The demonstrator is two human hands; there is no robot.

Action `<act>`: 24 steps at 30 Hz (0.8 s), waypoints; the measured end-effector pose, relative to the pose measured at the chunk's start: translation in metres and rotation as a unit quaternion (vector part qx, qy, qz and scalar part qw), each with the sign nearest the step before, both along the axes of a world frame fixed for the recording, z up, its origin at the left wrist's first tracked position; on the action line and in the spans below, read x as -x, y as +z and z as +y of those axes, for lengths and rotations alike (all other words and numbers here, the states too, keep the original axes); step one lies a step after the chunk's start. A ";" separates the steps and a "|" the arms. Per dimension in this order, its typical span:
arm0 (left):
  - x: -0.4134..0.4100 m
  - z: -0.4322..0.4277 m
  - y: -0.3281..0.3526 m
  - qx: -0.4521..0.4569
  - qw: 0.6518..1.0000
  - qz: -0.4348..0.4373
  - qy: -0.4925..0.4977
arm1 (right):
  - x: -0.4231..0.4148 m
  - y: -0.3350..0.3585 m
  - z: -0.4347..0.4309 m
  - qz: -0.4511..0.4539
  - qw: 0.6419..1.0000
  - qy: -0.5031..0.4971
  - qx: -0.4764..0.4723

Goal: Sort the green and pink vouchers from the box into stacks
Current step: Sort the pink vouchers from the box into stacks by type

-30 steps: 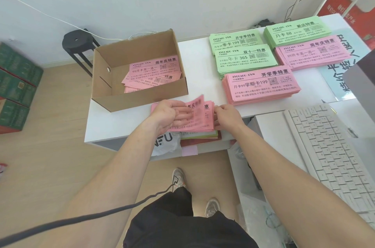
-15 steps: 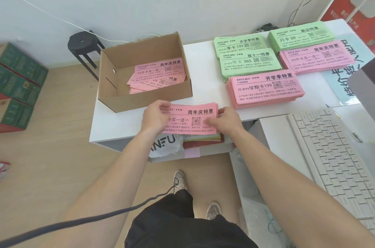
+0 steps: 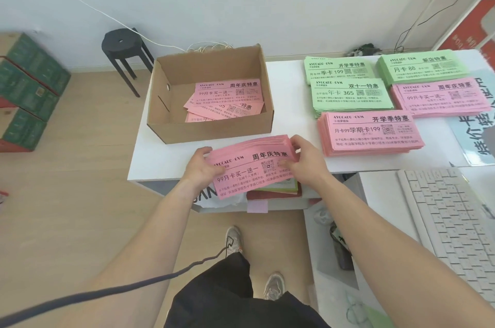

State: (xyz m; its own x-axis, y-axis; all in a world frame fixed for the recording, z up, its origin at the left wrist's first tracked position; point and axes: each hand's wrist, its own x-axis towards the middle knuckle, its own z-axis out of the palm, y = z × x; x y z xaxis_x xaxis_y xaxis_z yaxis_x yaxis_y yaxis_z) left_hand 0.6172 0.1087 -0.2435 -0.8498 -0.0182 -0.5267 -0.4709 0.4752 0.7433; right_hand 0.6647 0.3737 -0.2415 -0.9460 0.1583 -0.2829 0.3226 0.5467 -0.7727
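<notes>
Head view: a thick bundle of pink vouchers [image 3: 249,166] is gripped at both short ends above the near edge of the desk [image 3: 289,81]. The left hand [image 3: 199,166] is curled round one end, and the other end is pinched by the right hand [image 3: 308,164]. The step in hand appears to be squaring the bundle. It is best done with the edges tapped level and both ends held firmly, so that no sheet slips out. The bundle could then be carried to the far pink stack [image 3: 442,98] beyond the right hand, whose heading seems to match. Just beyond the hands stands the cardboard box [image 3: 211,133], in which a few loose pink sheets [image 3: 227,97] are left. The held vouchers are thin paper, printed in black with a QR code, and their far edge is slightly fanned.
</notes>
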 end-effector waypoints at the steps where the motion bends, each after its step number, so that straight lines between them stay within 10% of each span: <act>1: 0.000 -0.003 0.001 -0.014 1.000 0.007 0.012 | -0.001 0.000 0.001 0.007 1.000 0.001 0.008; 9: 0.005 -0.014 0.021 -0.016 0.983 0.181 -0.012 | 0.012 -0.009 -0.015 0.086 0.990 -0.060 0.099; 24: 0.001 0.012 -0.023 -0.073 0.985 0.129 0.087 | 0.023 -0.034 -0.040 0.115 0.967 -0.106 0.202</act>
